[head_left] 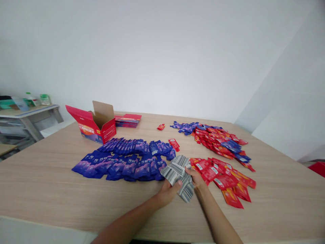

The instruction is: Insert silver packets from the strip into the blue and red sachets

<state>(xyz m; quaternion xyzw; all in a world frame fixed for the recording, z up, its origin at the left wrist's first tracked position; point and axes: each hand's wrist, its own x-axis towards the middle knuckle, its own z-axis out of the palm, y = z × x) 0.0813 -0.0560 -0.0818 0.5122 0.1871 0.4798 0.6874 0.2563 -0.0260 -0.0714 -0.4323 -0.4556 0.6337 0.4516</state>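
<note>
Both hands hold a flat grey-and-white striped bundle [179, 169] just above the table's near middle. Its lines run in differing directions, and I cannot make out whether it is folded cloth or stacked packets. My left hand [168, 194] grips the lower left side, thumb on top. At the right edge, my right hand [196, 177] is closed on it too. Left of the bundle lie overlapping rows of blue-purple sachets [129, 166]. Red sachets [224, 181] are spread to the right, close to my right hand.
An open red carton [109, 130] stands at the back left, flaps up, beside a stack of flat red cartons [130, 118]. Mixed red and blue sachets [215, 139] are heaped at the back right. Single red sachets [160, 127] lie mid-table. A side desk [38, 109] holds bottles.
</note>
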